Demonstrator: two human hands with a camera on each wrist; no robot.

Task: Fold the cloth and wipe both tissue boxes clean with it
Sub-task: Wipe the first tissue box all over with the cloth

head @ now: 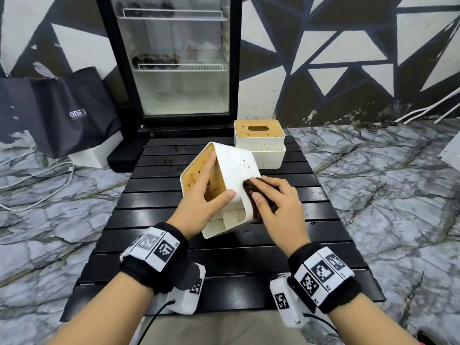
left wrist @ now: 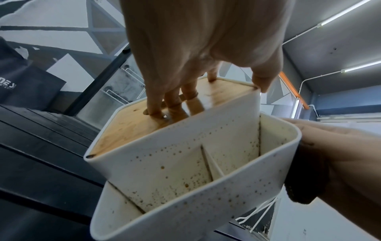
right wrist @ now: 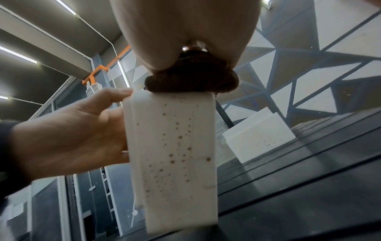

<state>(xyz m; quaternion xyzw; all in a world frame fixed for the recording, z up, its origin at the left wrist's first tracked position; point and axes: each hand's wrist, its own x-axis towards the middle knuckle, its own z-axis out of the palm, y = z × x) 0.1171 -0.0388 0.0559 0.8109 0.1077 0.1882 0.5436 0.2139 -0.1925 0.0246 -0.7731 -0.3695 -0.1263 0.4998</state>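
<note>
Got the near tissue box [head: 231, 168] tipped up on the black slatted table [head: 224, 257]. My left hand [head: 199, 202] grips it, fingers spread flat on the wooden lid and thumb hooked over the white edge. My right hand [head: 278, 202] clutches the folded dark brown cloth [head: 256, 195], pressing it against the box's speckled white side. The 2nd tissue box [head: 260, 143] sits upright just behind, brown spots all over its lid too.
</note>
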